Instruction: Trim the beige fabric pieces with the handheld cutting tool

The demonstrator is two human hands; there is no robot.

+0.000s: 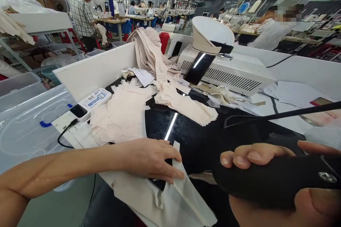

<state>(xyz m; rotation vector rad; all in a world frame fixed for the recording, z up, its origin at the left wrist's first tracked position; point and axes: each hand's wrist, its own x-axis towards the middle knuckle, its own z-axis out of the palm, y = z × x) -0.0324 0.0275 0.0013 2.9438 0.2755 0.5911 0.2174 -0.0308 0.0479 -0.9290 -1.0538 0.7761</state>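
Note:
My left hand [160,161] reaches in from the left, its thumb and fingers pinching the upper edge of a pale fabric piece [183,198]. A narrow strip runs down this piece, and its lower part hangs toward me at the table's front edge. Close to the camera at right, my right hand [255,156] wraps round a rounded black hand tool [255,181] with a screw in its side. A metal edge shows at the tool's left; the tool's exact kind is unclear. Beyond my hands, stacked cream fabric pieces [125,110] and another cut stack [183,103] lie on the glossy black surface [186,127].
A dark cable [279,113] crosses at right. Behind stand a white vented box [223,71], a phone [199,67] and a beige roll [210,35]. A white power bank [90,103] lies left, beside clear plastic bins [26,124]. Other people work at machines farther off.

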